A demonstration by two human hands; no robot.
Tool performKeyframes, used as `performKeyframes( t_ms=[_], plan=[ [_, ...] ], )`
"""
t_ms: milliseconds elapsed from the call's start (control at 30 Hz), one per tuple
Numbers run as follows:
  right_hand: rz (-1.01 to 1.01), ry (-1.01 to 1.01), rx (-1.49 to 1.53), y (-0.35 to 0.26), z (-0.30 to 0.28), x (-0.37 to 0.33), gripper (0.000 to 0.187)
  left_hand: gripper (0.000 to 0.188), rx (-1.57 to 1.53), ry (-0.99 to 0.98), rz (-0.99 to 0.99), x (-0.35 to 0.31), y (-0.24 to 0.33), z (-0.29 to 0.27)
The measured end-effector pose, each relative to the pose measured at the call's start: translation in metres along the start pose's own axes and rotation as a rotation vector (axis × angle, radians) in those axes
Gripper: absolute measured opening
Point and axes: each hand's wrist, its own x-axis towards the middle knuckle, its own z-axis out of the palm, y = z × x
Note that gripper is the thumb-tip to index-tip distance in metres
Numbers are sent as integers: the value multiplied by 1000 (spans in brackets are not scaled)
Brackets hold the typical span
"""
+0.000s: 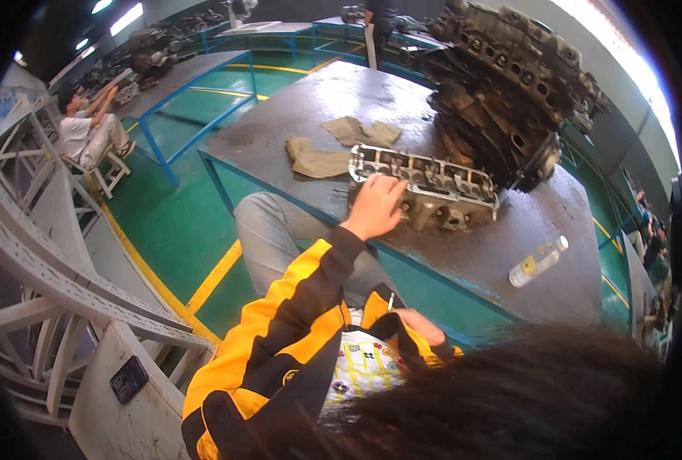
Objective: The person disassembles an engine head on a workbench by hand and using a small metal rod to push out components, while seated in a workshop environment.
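Observation:
A metal engine cylinder head (441,208) lies on the table near its front edge, its row of openings facing up. My left hand (375,205) rests on the left end of it, fingers bent over the upper edge; whether they pinch something small is hidden. Close to my body, my right hand (424,328) is held low by the jacket front, mostly seen from its back, its fingers out of sight. A thin white stick-like thing (391,301) shows just left of it; I cannot tell whether the hand holds it.
Brown cloths (318,159) lie beyond the cylinder head. A large dark engine block (502,92) stands at the table's far right. A whitish bottle (538,262) lies on its side at right. A phone (129,379) rests on a grey chair. Other people sit or stand farther off.

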Motion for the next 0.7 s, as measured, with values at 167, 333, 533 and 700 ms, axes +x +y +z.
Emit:
performKeyframes(
  t_ms=[167, 333, 533, 700],
  plan=[
    [52, -115, 51, 2, -2, -5, 29, 58, 39, 33, 40, -2, 0, 1],
    [133, 29, 118, 13, -1, -5, 28, 62, 30, 27, 58, 0, 0, 7],
    [12, 242, 39, 23, -17, 3, 27, 60, 41, 23, 45, -2, 1, -1],
    [-25, 519, 320, 15, -40, -7, 34, 59, 38, 34, 39, -3, -1, -3]
  ],
)
